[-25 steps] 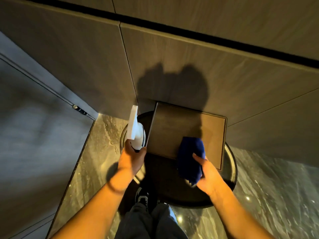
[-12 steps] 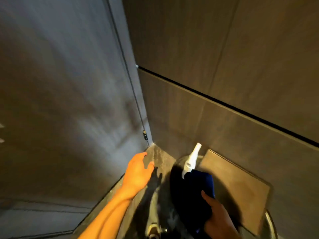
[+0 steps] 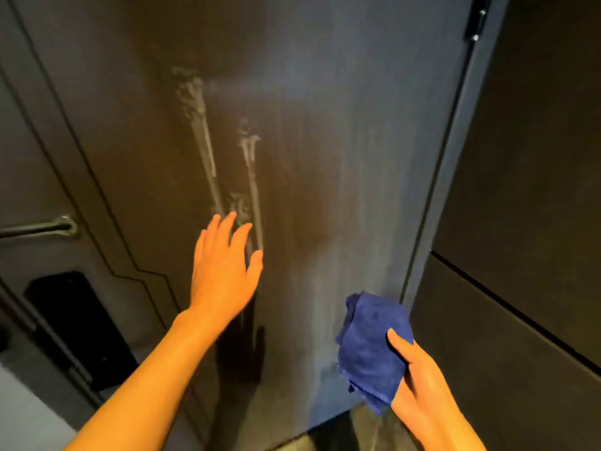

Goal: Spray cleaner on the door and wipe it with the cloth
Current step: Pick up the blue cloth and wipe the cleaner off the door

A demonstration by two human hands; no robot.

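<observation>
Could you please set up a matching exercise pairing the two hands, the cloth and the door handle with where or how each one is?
Things:
1. left hand
2. right hand
3. cloth
4. door handle

States:
A. blue, bunched up
B. far left, on the door
C. open, fingers spread, empty
D. gripping the cloth

Pairs: 1-C, 2-D, 3-A, 4-B

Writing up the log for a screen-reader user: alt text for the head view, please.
A person faces a dark door streaked with whitish cleaner runs; the right hand holds a bunched blue cloth low near the door's edge. The left hand is open and empty, fingers spread in front of the streaks. A lever handle shows at far left.
</observation>
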